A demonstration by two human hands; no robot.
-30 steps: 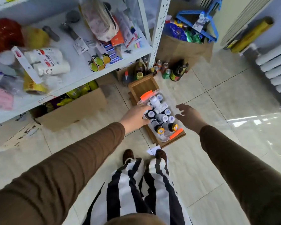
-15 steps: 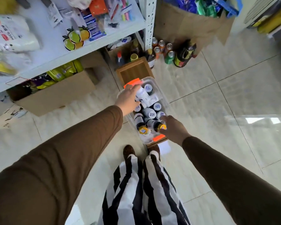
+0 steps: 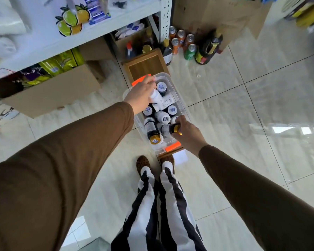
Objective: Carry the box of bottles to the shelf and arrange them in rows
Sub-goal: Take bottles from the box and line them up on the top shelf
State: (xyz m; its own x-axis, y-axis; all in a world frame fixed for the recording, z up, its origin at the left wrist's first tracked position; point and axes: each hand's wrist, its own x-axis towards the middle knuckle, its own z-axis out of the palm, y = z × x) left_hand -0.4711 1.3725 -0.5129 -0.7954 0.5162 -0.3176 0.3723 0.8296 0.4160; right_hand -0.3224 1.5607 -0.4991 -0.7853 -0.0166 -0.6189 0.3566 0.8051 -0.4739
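Both hands dropped into clear plastic box (image 3: 179,104): left hand (image 3: 141,95) grips white bottle (image 3: 157,96), right hand (image 3: 188,134) gold-capped bottle (image 3: 169,129). Nothing shelved yet.

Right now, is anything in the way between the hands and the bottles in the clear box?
No. The left hand is already closed on a white bottle, and the right hand on a gold-capped bottle. Both reach into the open-topped clear box with nothing covering it.
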